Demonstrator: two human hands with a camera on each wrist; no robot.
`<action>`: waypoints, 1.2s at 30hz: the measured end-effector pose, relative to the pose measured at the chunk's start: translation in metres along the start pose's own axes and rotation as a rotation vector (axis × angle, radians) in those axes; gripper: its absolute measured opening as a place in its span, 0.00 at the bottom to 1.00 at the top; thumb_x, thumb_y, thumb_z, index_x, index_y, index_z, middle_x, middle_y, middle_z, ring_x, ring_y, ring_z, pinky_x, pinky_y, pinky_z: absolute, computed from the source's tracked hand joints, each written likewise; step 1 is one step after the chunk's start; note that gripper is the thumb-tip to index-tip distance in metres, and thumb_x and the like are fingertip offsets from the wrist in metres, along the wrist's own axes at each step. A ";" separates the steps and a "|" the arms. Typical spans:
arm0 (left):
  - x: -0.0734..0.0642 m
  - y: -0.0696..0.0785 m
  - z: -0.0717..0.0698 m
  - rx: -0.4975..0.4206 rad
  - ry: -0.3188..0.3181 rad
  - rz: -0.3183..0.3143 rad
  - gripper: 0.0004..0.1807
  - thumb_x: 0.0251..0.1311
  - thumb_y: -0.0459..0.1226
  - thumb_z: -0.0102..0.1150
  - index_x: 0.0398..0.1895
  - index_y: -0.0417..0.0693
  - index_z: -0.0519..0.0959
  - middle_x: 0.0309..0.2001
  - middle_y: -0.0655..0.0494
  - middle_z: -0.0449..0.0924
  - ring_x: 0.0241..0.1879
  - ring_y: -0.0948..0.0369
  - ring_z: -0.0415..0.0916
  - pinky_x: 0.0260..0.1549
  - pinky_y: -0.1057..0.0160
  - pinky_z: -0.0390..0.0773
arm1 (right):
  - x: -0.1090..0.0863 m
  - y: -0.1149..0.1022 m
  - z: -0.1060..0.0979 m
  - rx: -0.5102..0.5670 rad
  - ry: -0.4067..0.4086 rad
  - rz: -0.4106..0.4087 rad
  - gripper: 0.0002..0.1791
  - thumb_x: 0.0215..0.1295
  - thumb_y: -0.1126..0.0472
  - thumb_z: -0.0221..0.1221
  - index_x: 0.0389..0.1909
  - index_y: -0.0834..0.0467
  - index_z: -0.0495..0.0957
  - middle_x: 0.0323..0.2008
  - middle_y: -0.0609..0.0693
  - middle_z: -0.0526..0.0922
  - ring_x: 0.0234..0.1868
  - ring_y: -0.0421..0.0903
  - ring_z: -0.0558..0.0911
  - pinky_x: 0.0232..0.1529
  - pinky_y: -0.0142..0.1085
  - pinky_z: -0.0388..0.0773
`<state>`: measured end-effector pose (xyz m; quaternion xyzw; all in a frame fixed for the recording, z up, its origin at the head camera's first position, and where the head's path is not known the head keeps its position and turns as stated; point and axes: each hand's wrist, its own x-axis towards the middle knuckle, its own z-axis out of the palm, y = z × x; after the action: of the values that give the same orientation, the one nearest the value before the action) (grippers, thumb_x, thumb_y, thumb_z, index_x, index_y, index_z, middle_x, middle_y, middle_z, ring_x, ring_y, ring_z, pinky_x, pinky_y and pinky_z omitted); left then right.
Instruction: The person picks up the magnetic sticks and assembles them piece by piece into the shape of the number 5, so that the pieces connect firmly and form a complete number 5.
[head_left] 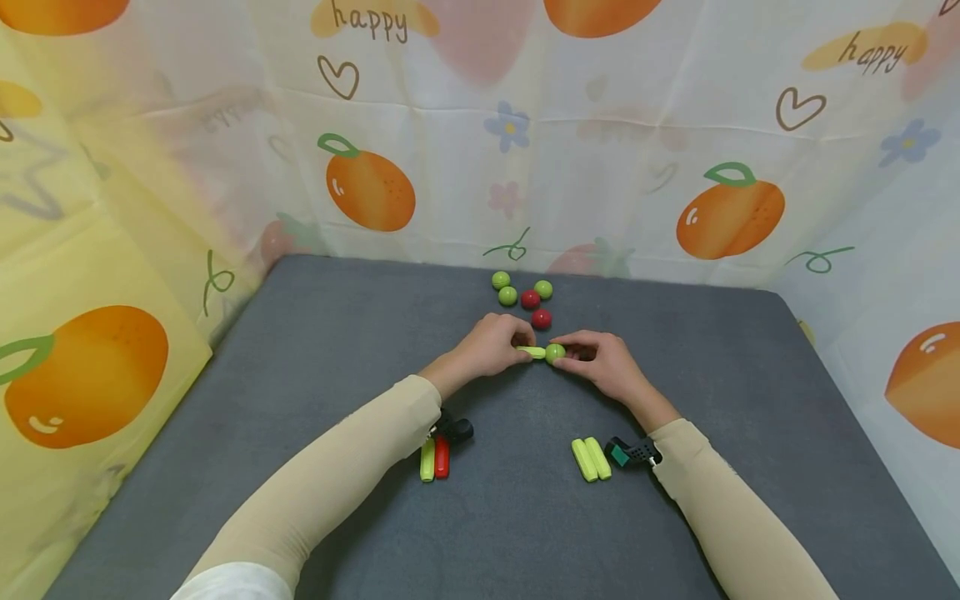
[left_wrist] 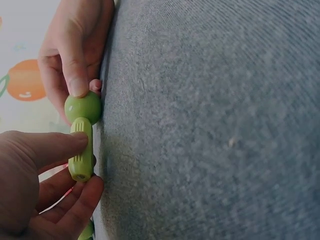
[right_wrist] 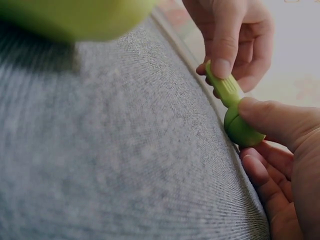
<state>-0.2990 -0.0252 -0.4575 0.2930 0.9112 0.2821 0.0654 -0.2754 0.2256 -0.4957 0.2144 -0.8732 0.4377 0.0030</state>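
Observation:
My left hand [head_left: 491,346] pinches a yellow-green rod [head_left: 536,352] between thumb and fingers. In the left wrist view the rod [left_wrist: 82,165] has grooves near one end and meets a green ball [left_wrist: 82,107] at its tip. Thumb and fingers of my right hand [head_left: 611,364] grip that ball [head_left: 555,353] from the other side. Rod and ball line up end to end, held low over the grey tabletop. From the right wrist, a seam shows around the ball [right_wrist: 242,131], and the left thumb lies along the rod [right_wrist: 229,92].
Just beyond the hands sit green balls [head_left: 507,297] and red balls [head_left: 542,319]. A yellow-green rod [head_left: 427,461] and a red rod [head_left: 442,458] lie side by side near the left forearm. Two more yellow-green rods [head_left: 592,459] lie by the right wrist. A printed curtain [head_left: 450,183] borders the table [head_left: 517,525].

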 end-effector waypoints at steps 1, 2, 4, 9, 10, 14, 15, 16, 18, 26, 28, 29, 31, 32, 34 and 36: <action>0.000 0.000 0.000 -0.002 0.002 0.005 0.05 0.67 0.37 0.77 0.43 0.50 0.90 0.42 0.58 0.90 0.42 0.60 0.84 0.47 0.58 0.82 | 0.000 0.000 0.000 -0.002 0.000 0.001 0.17 0.70 0.59 0.75 0.58 0.54 0.90 0.40 0.46 0.88 0.38 0.45 0.85 0.42 0.40 0.82; -0.001 0.000 0.000 -0.004 0.004 0.008 0.05 0.67 0.37 0.77 0.43 0.50 0.90 0.42 0.58 0.90 0.42 0.60 0.84 0.47 0.58 0.82 | 0.000 0.000 0.000 -0.003 0.000 0.003 0.17 0.70 0.59 0.75 0.58 0.54 0.90 0.40 0.46 0.88 0.38 0.45 0.85 0.42 0.41 0.82; -0.001 -0.001 -0.001 -0.021 0.003 0.011 0.05 0.67 0.37 0.77 0.42 0.51 0.90 0.41 0.59 0.90 0.42 0.61 0.84 0.46 0.59 0.82 | -0.001 0.000 0.000 -0.004 0.001 0.004 0.16 0.70 0.59 0.75 0.58 0.54 0.90 0.40 0.46 0.88 0.38 0.45 0.85 0.42 0.42 0.83; 0.000 -0.006 -0.013 -0.094 0.009 -0.014 0.10 0.69 0.40 0.76 0.49 0.47 0.90 0.44 0.57 0.90 0.45 0.60 0.85 0.47 0.59 0.83 | -0.001 0.000 0.000 -0.001 0.000 0.002 0.16 0.71 0.59 0.75 0.57 0.54 0.90 0.40 0.46 0.88 0.38 0.46 0.85 0.42 0.44 0.83; 0.002 -0.008 -0.017 -0.108 0.017 -0.024 0.12 0.69 0.41 0.76 0.51 0.46 0.90 0.46 0.56 0.89 0.46 0.59 0.85 0.47 0.59 0.84 | -0.001 0.000 0.000 0.000 0.000 0.001 0.16 0.71 0.59 0.75 0.57 0.54 0.90 0.40 0.46 0.88 0.38 0.46 0.85 0.42 0.43 0.83; 0.013 -0.022 -0.031 -0.123 0.088 -0.080 0.18 0.71 0.41 0.74 0.59 0.43 0.87 0.53 0.49 0.87 0.50 0.55 0.84 0.50 0.54 0.83 | -0.001 0.000 -0.002 0.001 0.001 0.003 0.16 0.71 0.59 0.74 0.57 0.54 0.90 0.40 0.46 0.88 0.38 0.46 0.84 0.42 0.42 0.82; 0.016 -0.026 -0.034 -0.118 0.107 -0.098 0.19 0.71 0.41 0.74 0.61 0.43 0.87 0.54 0.48 0.86 0.51 0.55 0.84 0.51 0.53 0.83 | -0.001 0.001 -0.002 -0.001 0.001 0.002 0.16 0.71 0.59 0.74 0.57 0.54 0.90 0.40 0.46 0.88 0.38 0.45 0.84 0.42 0.41 0.82; 0.019 -0.030 -0.037 -0.107 0.129 -0.115 0.20 0.72 0.40 0.73 0.62 0.43 0.86 0.56 0.48 0.85 0.52 0.54 0.83 0.52 0.52 0.83 | -0.001 0.001 -0.002 0.000 0.001 0.002 0.16 0.71 0.59 0.74 0.57 0.54 0.90 0.40 0.46 0.88 0.38 0.45 0.84 0.42 0.41 0.82; 0.023 -0.038 -0.041 -0.080 0.171 -0.149 0.21 0.72 0.39 0.73 0.65 0.44 0.84 0.59 0.47 0.84 0.54 0.53 0.82 0.53 0.51 0.82 | -0.001 0.000 -0.002 0.004 -0.003 0.000 0.16 0.71 0.59 0.74 0.58 0.54 0.90 0.41 0.46 0.88 0.38 0.45 0.84 0.42 0.41 0.82; 0.038 -0.052 -0.041 -0.020 0.192 -0.191 0.24 0.73 0.39 0.72 0.69 0.48 0.82 0.61 0.46 0.81 0.56 0.51 0.80 0.55 0.50 0.81 | -0.002 0.000 -0.002 0.006 -0.001 0.003 0.16 0.71 0.58 0.75 0.57 0.52 0.90 0.40 0.45 0.87 0.38 0.45 0.84 0.42 0.41 0.82; 0.042 -0.052 -0.039 -0.018 0.190 -0.178 0.24 0.73 0.39 0.72 0.69 0.47 0.82 0.59 0.47 0.81 0.55 0.51 0.80 0.54 0.49 0.80 | -0.002 -0.001 -0.002 0.005 0.003 0.003 0.16 0.71 0.59 0.75 0.57 0.52 0.91 0.40 0.45 0.87 0.38 0.45 0.84 0.42 0.41 0.82; 0.044 -0.051 -0.038 -0.015 0.189 -0.174 0.24 0.73 0.40 0.72 0.69 0.47 0.83 0.58 0.47 0.81 0.54 0.51 0.80 0.54 0.49 0.80 | -0.002 0.000 -0.002 0.006 0.005 0.003 0.16 0.70 0.59 0.75 0.57 0.52 0.91 0.40 0.44 0.88 0.37 0.45 0.84 0.41 0.41 0.82; 0.046 -0.050 -0.036 -0.005 0.185 -0.166 0.24 0.73 0.40 0.72 0.69 0.46 0.83 0.57 0.46 0.81 0.53 0.50 0.80 0.54 0.49 0.80 | -0.002 0.000 -0.001 0.005 0.006 0.004 0.16 0.70 0.58 0.75 0.57 0.52 0.91 0.40 0.44 0.87 0.37 0.45 0.84 0.41 0.41 0.82; 0.047 -0.050 -0.035 0.005 0.183 -0.164 0.24 0.73 0.40 0.72 0.69 0.45 0.83 0.56 0.46 0.81 0.53 0.50 0.80 0.54 0.49 0.79 | -0.002 0.001 -0.001 0.007 0.005 0.003 0.16 0.70 0.58 0.75 0.57 0.52 0.91 0.40 0.44 0.88 0.37 0.45 0.84 0.41 0.40 0.82; 0.049 -0.049 -0.034 0.025 0.180 -0.162 0.23 0.73 0.40 0.72 0.68 0.45 0.84 0.56 0.45 0.82 0.54 0.49 0.79 0.54 0.49 0.79 | -0.002 0.001 0.000 0.007 0.003 -0.003 0.16 0.70 0.58 0.75 0.57 0.52 0.91 0.40 0.44 0.88 0.37 0.45 0.84 0.41 0.40 0.82; 0.049 -0.049 -0.032 0.046 0.181 -0.159 0.22 0.73 0.40 0.72 0.66 0.45 0.85 0.55 0.45 0.82 0.54 0.49 0.79 0.55 0.50 0.79 | -0.002 0.002 0.000 0.000 0.002 -0.016 0.17 0.70 0.59 0.75 0.58 0.53 0.90 0.40 0.44 0.88 0.37 0.45 0.84 0.40 0.39 0.82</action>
<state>-0.3732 -0.0452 -0.4556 0.1945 0.9401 0.2801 -0.0015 -0.2745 0.2270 -0.4975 0.2208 -0.8714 0.4381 0.0075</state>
